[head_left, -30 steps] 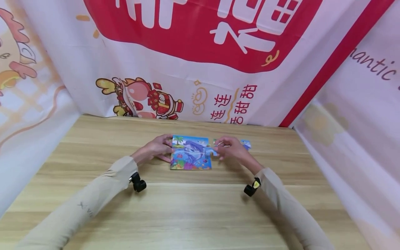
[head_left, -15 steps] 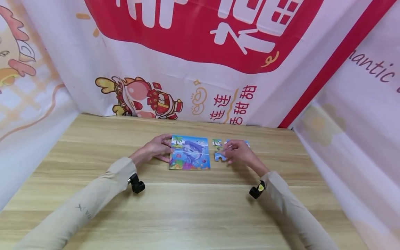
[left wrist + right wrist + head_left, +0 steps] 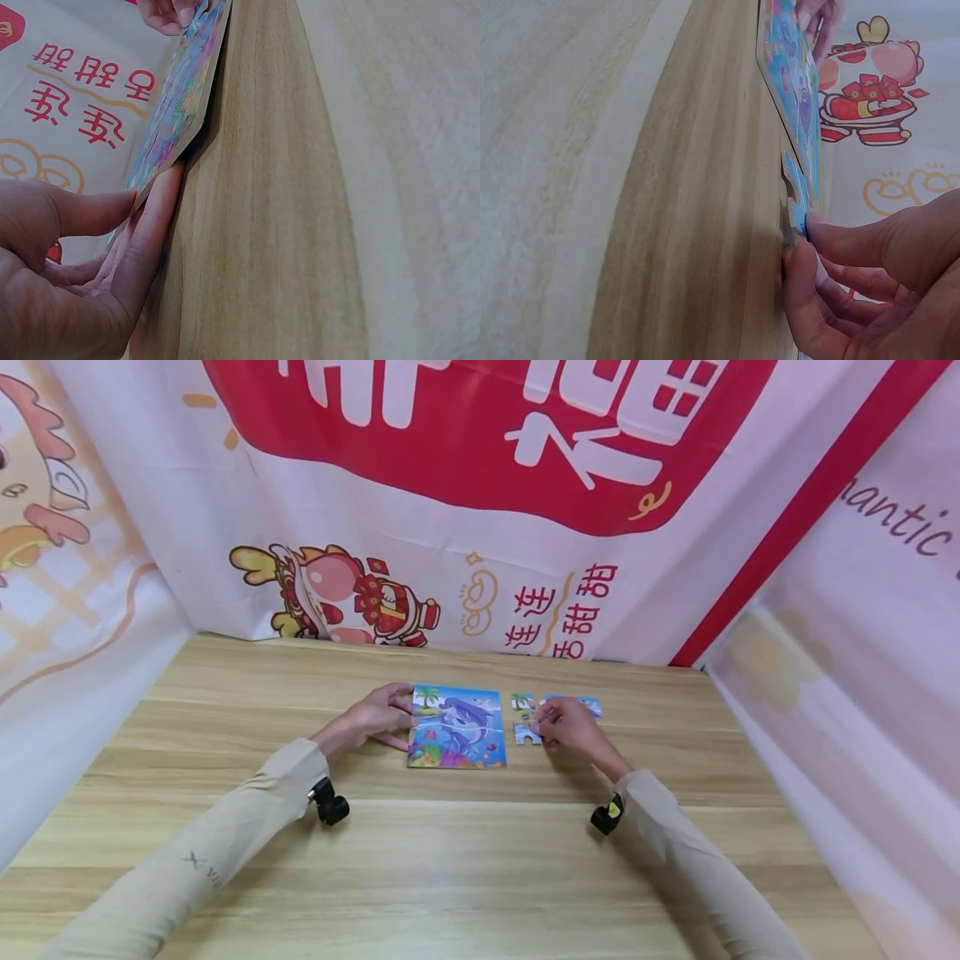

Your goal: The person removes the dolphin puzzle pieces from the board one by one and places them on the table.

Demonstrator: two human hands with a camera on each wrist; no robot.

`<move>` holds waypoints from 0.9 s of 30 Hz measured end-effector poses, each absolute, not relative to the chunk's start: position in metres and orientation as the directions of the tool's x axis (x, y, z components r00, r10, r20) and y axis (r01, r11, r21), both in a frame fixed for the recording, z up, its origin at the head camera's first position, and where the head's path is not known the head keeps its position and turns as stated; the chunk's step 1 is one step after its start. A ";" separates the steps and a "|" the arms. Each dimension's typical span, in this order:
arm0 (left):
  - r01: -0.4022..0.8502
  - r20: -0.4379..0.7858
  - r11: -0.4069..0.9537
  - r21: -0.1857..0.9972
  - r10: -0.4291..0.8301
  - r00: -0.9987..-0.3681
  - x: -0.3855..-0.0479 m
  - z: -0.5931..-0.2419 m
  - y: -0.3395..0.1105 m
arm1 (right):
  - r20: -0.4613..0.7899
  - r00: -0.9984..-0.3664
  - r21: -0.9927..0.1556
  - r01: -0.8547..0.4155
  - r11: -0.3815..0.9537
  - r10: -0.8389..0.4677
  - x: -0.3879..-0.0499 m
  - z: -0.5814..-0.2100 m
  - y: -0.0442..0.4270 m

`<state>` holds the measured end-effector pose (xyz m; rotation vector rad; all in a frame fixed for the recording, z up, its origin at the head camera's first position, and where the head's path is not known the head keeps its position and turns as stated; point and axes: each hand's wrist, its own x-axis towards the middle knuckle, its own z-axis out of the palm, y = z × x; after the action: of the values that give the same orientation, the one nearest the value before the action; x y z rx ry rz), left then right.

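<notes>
Just right of the dolphin picture (image 3: 459, 728) on the worktop (image 3: 457, 868), 1 blue puzzle piece (image 3: 526, 734) is pinched from the right in a narrow grip by the right hand (image 3: 566, 725), while the picture's left edge is held by the left hand (image 3: 375, 714).

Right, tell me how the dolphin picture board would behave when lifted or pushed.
The dolphin picture board is probably stiff: its edges run straight beyond the left hand. Its thinness suggests it's light. Being flat, it should slide rather than roll.

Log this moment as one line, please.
left hand: grips dolphin board; right hand: pinches blue puzzle piece; palm-tree piece: on table, beside dolphin board
</notes>
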<state>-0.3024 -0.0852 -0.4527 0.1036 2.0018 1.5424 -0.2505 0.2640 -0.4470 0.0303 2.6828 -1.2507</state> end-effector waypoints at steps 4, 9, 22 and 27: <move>-0.293 -0.415 0.327 0.898 0.408 -0.813 -0.303 -0.453 -0.086 | -0.160 -0.986 -0.736 0.084 0.671 -0.052 -0.251 -0.447 0.259; -0.292 -0.412 0.325 0.900 0.411 -0.813 -0.303 -0.453 -0.085 | -0.182 -0.983 -0.701 0.119 0.703 -0.014 -0.251 -0.446 0.256; -0.290 -0.411 0.323 0.901 0.422 -0.808 -0.301 -0.452 -0.083 | -0.205 -0.978 -0.634 0.162 0.756 0.038 -0.252 -0.441 0.252; -0.281 -0.408 0.330 0.901 0.426 -0.807 -0.302 -0.451 -0.086 | -0.150 -0.989 -0.562 0.098 0.821 0.016 -0.256 -0.443 0.256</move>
<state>-0.3024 -0.0857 -0.4514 0.1272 1.9992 1.5259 -0.2556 0.2559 -0.4431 0.0902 2.8645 -0.8951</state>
